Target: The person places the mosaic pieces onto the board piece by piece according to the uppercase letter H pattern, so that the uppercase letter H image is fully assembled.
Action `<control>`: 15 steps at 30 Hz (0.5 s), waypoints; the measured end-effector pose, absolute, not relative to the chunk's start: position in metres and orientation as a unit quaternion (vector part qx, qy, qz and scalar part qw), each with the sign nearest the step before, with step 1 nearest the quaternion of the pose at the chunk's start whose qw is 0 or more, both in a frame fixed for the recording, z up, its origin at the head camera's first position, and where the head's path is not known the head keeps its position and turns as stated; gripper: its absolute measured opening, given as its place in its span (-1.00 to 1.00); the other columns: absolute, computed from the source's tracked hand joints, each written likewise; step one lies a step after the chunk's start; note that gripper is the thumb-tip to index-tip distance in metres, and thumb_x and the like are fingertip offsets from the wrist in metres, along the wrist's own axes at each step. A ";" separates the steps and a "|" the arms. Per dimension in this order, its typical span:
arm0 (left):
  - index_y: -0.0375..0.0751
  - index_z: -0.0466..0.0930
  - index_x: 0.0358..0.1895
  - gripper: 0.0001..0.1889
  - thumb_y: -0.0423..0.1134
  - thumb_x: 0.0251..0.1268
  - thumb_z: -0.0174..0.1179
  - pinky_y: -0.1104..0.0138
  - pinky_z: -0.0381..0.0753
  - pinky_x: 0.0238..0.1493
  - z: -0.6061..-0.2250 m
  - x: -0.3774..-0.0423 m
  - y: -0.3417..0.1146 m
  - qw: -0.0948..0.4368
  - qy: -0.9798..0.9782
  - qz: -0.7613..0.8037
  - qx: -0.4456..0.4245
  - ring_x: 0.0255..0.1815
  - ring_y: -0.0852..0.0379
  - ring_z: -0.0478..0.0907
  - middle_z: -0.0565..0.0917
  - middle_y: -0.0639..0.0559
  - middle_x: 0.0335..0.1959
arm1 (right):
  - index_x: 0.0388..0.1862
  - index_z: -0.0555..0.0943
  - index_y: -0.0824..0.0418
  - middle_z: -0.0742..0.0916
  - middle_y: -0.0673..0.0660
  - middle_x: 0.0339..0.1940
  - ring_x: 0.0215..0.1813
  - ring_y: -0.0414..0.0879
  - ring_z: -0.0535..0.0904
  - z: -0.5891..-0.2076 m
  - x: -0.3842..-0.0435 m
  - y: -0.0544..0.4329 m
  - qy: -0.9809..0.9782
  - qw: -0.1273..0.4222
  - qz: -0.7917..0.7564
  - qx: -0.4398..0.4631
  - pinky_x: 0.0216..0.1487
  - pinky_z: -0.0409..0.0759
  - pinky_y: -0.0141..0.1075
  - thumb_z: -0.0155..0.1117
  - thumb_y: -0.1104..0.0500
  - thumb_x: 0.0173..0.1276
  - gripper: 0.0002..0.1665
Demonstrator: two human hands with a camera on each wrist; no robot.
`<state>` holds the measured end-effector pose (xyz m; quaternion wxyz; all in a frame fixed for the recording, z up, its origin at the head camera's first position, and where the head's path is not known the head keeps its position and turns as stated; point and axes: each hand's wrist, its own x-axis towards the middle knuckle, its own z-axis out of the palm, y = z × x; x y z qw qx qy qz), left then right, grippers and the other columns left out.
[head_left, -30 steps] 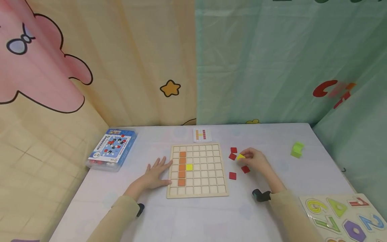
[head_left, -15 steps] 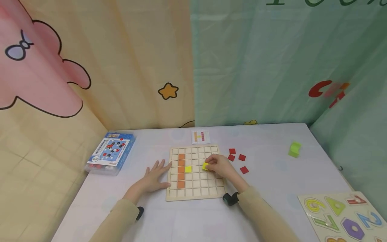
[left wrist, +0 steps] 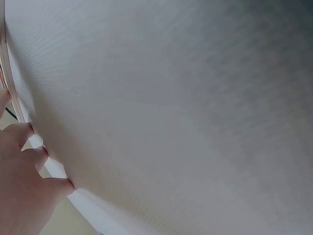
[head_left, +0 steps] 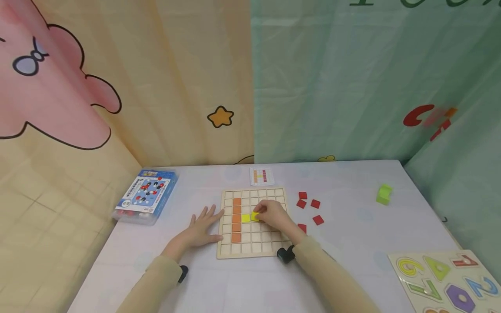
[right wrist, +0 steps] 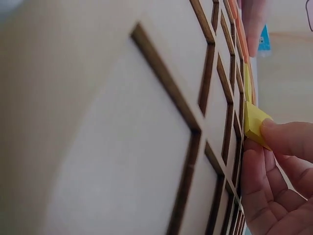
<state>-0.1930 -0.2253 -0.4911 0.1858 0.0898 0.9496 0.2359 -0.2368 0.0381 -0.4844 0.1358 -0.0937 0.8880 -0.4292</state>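
Note:
A wooden grid board [head_left: 246, 248] lies on the table, with a column of several orange tiles [head_left: 236, 227] near its left side. Beside that column a yellow tile [head_left: 245, 218] sits in the grid. My right hand [head_left: 275, 215] pinches a second yellow tile [right wrist: 255, 122] between thumb and fingers, just right of the first; the right wrist view shows it tilted at the board's surface. Fingers spread, my left hand [head_left: 201, 228] rests on the table with thumb and fingertip at the board's left edge. Several red tiles [head_left: 318, 220] lie loose right of the board.
A small pattern card [head_left: 262, 176] lies behind the board. A blue boxed set [head_left: 146, 195] is at the back left. Light green blocks [head_left: 384, 194] stand at the far right, and a number-and-shape puzzle board [head_left: 446, 278] occupies the front right corner.
My right hand has carried the yellow tile leftward from among the red tiles, across the board, to beside the placed yellow tile. My left hand has stayed at the board's edge.

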 end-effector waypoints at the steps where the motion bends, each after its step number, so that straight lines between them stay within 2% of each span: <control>1: 0.04 0.10 0.56 -0.08 0.07 0.16 0.37 -0.29 -0.43 0.51 -0.491 -0.193 -0.225 0.185 0.949 0.237 0.090 0.63 -0.25 -0.37 -0.13 -0.17 0.63 | -0.28 0.69 0.14 0.67 0.02 -0.35 -0.29 -0.11 0.51 -0.485 -0.237 0.038 0.889 0.135 -0.427 -0.096 -0.22 0.57 -0.34 0.39 0.22 0.27 -0.94; 9: 0.03 0.10 0.56 -0.08 0.07 0.16 0.37 -0.30 -0.43 0.50 -0.488 -0.193 -0.225 0.182 0.949 0.239 0.094 0.63 -0.28 -0.35 -0.12 -0.19 0.63 | -0.29 0.73 0.18 0.62 0.04 -0.32 -0.27 -0.11 0.48 -0.483 -0.235 0.034 0.905 0.110 -0.396 -0.108 -0.20 0.54 -0.33 0.41 0.27 0.25 -0.94; 15: 0.01 0.10 0.56 -0.08 0.07 0.16 0.37 -0.31 -0.43 0.50 -0.490 -0.193 -0.225 0.185 0.949 0.237 0.097 0.62 -0.30 -0.35 -0.12 -0.21 0.63 | -0.23 0.74 0.22 0.61 0.06 -0.32 -0.27 -0.11 0.47 -0.481 -0.233 0.032 0.911 0.114 -0.383 -0.101 -0.18 0.53 -0.31 0.42 0.28 0.24 -0.88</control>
